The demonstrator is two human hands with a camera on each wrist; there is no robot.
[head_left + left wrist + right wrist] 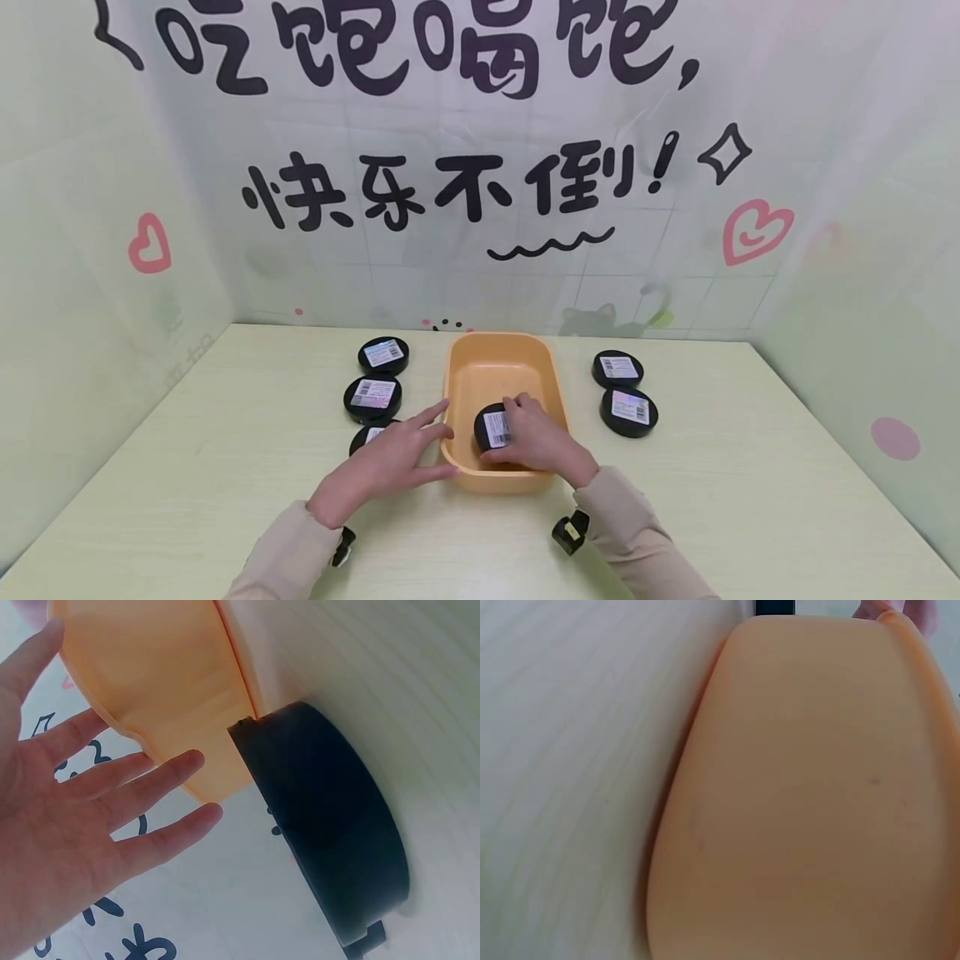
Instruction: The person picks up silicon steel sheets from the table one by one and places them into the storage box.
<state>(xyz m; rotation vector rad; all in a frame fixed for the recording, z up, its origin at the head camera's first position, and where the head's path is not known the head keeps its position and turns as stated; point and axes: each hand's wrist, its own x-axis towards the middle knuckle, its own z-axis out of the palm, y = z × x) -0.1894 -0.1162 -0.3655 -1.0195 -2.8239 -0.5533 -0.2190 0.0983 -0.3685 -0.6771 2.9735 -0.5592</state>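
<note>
The fingers and thumb of the right hand (538, 439) are pinching a black disc (491, 427) by its edge, inside the near half of the tray (498, 379); whether it is touching the floor there, I cannot tell. The left hand (393, 458) is holding nothing, its fingers spreading loosely, their tips lying at or just beside the tray's left rim.

The step in hand is seemingly the setting down or picking up of one disc; which, I cannot tell. Either way, the next move is calling for control of the disc's edge and a steady tray.

The right wrist is bending in over the near right corner, its forearm slanting from the lower right. The left forearm is mirroring it, the hand partly covering the nearest of three left discs (372, 397). Two right discs (628, 412) are lying opposite.
</note>
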